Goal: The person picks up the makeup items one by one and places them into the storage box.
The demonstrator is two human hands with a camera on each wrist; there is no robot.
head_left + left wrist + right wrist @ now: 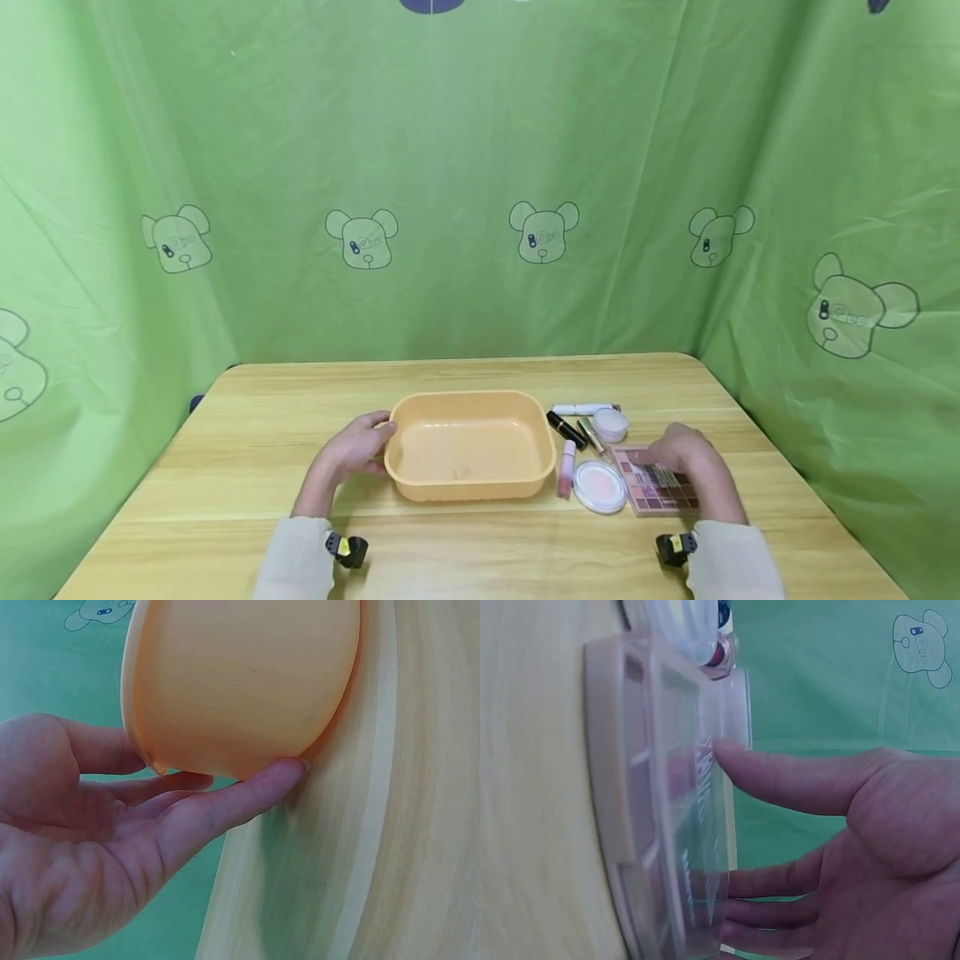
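A peach-coloured plastic basin [471, 489] stands on the table, its inside bare. My left hand [356, 450] holds its left end, the thumb at the rim and the fingers along the outer wall [247, 690]. On the right, my right hand [686, 458] is over an eyeshadow palette [651, 492] with a clear lid. In the right wrist view the thumb and the fairly straight fingers [772, 883] touch or nearly touch the lid, spread apart. The palette appears to lie on the table, partly covered by the hand.
Between basin and palette lie a pink lip gloss tube [566, 471], a round compact [599, 487], a black tube [567, 430], a slim gold-and-clear tube [592, 437], a round jar [610, 424] and a white tube [581, 409]. Green curtains [450, 308] surround the wooden table [480, 554].
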